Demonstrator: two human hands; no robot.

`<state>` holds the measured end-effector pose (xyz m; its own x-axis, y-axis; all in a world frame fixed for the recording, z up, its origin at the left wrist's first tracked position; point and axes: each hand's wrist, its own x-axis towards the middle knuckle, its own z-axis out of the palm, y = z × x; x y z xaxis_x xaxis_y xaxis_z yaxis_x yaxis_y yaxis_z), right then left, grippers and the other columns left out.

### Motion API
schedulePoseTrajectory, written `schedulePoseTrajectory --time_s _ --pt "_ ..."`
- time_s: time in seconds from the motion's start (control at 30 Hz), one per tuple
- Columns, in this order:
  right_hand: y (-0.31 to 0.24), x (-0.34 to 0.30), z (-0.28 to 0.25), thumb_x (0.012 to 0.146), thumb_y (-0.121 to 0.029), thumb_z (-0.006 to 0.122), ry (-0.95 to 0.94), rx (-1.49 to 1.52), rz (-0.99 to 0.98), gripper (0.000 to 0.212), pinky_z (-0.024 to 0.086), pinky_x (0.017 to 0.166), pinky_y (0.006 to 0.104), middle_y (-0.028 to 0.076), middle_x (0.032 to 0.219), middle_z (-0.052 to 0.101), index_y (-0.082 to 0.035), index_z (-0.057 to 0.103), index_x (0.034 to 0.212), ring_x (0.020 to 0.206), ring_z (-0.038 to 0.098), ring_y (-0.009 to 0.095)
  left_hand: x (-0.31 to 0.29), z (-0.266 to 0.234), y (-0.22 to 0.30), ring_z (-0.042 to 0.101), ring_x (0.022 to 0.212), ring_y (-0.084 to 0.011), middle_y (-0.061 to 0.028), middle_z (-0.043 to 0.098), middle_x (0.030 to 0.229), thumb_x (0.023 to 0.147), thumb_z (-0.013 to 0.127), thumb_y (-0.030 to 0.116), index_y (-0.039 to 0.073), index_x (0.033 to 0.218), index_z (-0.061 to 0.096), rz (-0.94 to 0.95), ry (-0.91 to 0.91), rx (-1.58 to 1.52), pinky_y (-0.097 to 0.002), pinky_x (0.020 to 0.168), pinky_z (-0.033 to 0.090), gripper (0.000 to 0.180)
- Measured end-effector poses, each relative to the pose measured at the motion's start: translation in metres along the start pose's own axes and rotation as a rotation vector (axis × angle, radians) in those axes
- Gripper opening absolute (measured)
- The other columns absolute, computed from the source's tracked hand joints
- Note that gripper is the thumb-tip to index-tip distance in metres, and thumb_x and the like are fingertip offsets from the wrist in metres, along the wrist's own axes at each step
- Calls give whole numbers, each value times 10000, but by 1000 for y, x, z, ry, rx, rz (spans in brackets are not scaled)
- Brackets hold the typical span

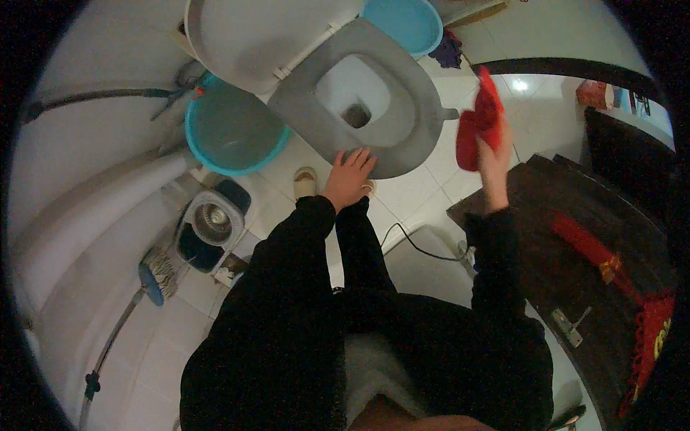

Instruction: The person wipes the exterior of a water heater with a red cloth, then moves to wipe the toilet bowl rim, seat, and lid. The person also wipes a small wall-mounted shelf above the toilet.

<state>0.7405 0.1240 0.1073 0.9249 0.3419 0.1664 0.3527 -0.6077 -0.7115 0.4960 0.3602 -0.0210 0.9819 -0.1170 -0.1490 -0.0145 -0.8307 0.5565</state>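
My left hand [348,179] rests its spread fingers on the front edge of a grey toilet seat cover [417,93]. The seat is down, and the white lid [266,43] stands raised behind it. To the right, my right hand [494,161] is closed on a red cloth [480,126], held up in folds away from the toilet. The toilet bowl [353,90] shows open through the seat. A small tab [450,113] juts from the cover's right side.
A blue-rimmed basin [237,129] stands left of the toilet, a light blue basin [401,21] behind it. At left are a spin-mop bucket [212,219] and a mop [158,276]. A dark door [568,273] with red hangings is at right. A black cord [424,251] runs nearby.
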Motion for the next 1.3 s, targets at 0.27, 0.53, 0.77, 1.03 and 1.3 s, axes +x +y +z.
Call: schedulePoseTrajectory --time_s 0.27,0.53,0.77,1.03,1.3 --pt "23 66 115 773 -81 667 -151 -72 -72 559 385 1057 459 163 1380 559 -86 578 1325 1208 513 401 45 -10 -68 341 1454 -358 -167 383 1568 903 654 473 125 1435 516 -225 -280 -196 -613 1137 315 650" --pt "13 142 222 819 -150 669 -277 -418 -415 682 452 1050 549 114 1533 434 -239 473 1466 1369 408 443 52 -47 -133 267 1449 -494 -217 296 1599 772 775 586 175 1548 371 -413 -142 459 -643 1087 330 967" --pt "42 131 282 890 -240 649 -561 -626 -205 787 420 1101 566 48 1652 267 -410 275 1561 1432 340 462 51 -34 -135 257 1444 -532 -273 241 1606 722 818 570 129 1551 348 -382 -111 438 -638 1078 366 1050" --pt "147 61 178 985 -307 553 -469 -132 170 465 473 975 459 255 1232 650 -51 525 1372 1173 607 426 53 -39 -132 256 1439 -540 -286 230 1601 708 836 555 107 1543 357 -377 -103 399 -647 1069 370 1062" --pt "137 -17 78 997 -262 589 -185 13 609 298 537 683 336 117 950 717 -14 591 1162 755 686 184 49 -39 -132 229 1458 -533 -278 214 1612 735 809 567 100 1557 328 -370 -109 396 -628 1082 383 1060"
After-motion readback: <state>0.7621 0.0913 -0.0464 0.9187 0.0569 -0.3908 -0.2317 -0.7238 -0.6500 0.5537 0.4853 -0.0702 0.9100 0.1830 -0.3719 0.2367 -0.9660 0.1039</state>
